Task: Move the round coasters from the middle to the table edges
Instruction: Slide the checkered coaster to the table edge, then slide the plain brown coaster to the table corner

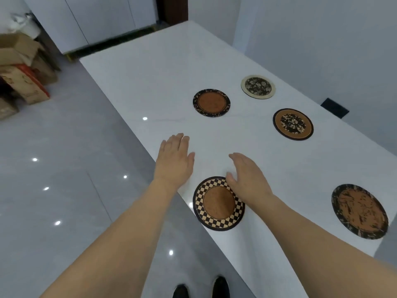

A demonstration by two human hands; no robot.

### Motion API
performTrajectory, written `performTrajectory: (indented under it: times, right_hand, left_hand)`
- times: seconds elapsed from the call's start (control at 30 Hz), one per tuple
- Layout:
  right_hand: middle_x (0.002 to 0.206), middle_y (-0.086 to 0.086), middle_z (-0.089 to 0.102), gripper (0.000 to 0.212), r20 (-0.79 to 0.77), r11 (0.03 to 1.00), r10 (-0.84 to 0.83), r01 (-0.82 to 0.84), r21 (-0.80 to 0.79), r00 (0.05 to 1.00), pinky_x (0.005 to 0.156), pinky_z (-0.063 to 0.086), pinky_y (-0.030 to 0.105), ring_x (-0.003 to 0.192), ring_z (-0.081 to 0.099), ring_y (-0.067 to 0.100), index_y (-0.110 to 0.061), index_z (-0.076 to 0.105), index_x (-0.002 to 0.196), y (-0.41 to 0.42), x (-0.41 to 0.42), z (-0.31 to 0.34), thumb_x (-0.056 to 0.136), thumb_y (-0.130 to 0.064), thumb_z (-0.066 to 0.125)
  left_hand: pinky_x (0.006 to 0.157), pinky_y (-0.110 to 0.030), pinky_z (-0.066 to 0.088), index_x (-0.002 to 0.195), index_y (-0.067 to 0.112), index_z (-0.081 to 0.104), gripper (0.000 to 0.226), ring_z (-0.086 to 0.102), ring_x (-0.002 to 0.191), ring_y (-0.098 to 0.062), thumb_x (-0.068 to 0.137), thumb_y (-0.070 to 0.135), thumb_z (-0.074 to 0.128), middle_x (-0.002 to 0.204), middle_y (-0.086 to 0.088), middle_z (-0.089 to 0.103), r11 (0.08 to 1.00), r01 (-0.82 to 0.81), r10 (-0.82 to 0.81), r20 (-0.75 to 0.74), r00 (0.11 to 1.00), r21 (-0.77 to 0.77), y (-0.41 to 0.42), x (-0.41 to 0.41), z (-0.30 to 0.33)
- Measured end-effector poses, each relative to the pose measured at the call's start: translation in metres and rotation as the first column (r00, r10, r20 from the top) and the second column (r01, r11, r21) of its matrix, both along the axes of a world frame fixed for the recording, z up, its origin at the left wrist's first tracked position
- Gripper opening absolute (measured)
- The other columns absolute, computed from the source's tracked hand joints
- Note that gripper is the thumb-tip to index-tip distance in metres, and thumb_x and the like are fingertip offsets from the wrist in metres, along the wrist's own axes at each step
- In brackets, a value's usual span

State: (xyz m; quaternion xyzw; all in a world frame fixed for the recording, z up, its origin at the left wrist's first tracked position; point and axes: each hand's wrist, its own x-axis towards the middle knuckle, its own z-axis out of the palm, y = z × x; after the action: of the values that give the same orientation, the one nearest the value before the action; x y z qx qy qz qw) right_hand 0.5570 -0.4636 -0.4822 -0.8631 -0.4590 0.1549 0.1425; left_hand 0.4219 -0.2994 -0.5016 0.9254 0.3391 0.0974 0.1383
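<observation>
While my right hand (pixel 247 179) hangs flat over the table (pixel 150 82), its fingers released and holding nothing, the checkered coaster (pixel 218 203) lies under its wrist, right at the near left edge. I judge that this one is already in its place, because its rim almost meets the edge line. My left hand (pixel 174 162) is also spread and empty, near the same edge, a little farther along it.

Four coasters lie farther from me. The brown coaster with the dark rim (pixel 211 102) is nearest to the middle of the table, so I think it is the next one to take. The cream coaster (pixel 258 86) and the floral coaster (pixel 293 124) lie closer to the right edge, and the marbled coaster (pixel 359 211) sits near the near right corner.

To do it well, I should press my fingertips on the flat top and slide it toward the left edge, not lift it. These discs are thin and the table looks glossy, so pinching the rim would be difficult. I must stop before it overhangs, or it may fall to the floor.
</observation>
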Motion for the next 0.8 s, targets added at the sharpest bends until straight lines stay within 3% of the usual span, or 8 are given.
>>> performTrajectory:
  times: [0.2, 0.43, 0.63, 0.8]
  right_hand:
    - [0.155, 0.004, 0.028, 0.060, -0.032, 0.976, 0.145, -0.138, 0.171, 0.989, 0.112, 0.016, 0.024, 0.141, 0.025, 0.017, -0.012, 0.024, 0.149, 0.054, -0.041, 0.107, 0.095, -0.025, 0.047]
    - [0.155, 0.005, 0.028, 0.062, 0.135, 0.916, 0.276, -0.303, 0.263, 0.952, 0.115, 0.015, 0.026, 0.142, 0.023, 0.017, -0.010, 0.024, 0.149, 0.096, -0.108, 0.218, 0.093, -0.023, 0.048]
    - [0.156, 0.006, 0.026, 0.065, 0.206, 0.882, 0.327, -0.376, 0.285, 0.922, 0.117, 0.017, 0.032, 0.142, 0.022, 0.019, -0.012, 0.022, 0.149, 0.136, -0.158, 0.256, 0.092, -0.028, 0.048]
    - [0.154, 0.006, 0.029, 0.066, 0.280, 0.870, 0.352, -0.422, 0.254, 0.893, 0.116, 0.019, 0.033, 0.141, 0.025, 0.021, -0.012, 0.024, 0.149, 0.191, -0.162, 0.267, 0.090, -0.029, 0.049]
  left_hand:
    - [0.116, -0.050, 0.024, 0.143, 0.000, 0.042, 0.053, 0.034, 0.139, -0.038, 0.097, 0.025, 0.052, 0.151, -0.018, 0.038, 0.980, -0.184, 0.182, 0.026, 0.983, 0.077, 0.032, -0.069, 0.109]
    - [0.117, -0.051, 0.023, 0.141, 0.002, 0.043, 0.055, 0.036, 0.136, -0.040, 0.093, 0.026, 0.057, 0.148, -0.020, 0.040, 0.927, -0.318, 0.312, 0.059, 0.948, 0.199, 0.060, -0.167, 0.232]
    - [0.120, -0.050, 0.017, 0.143, 0.006, 0.039, 0.055, 0.027, 0.143, -0.034, 0.095, 0.030, 0.051, 0.153, -0.015, 0.034, 0.897, -0.373, 0.367, 0.071, 0.928, 0.238, 0.092, -0.215, 0.277]
    - [0.119, -0.052, 0.019, 0.146, 0.008, 0.035, 0.057, 0.027, 0.143, -0.033, 0.097, 0.033, 0.047, 0.155, -0.014, 0.031, 0.914, -0.319, 0.325, 0.018, 0.946, 0.252, 0.137, -0.211, 0.289]
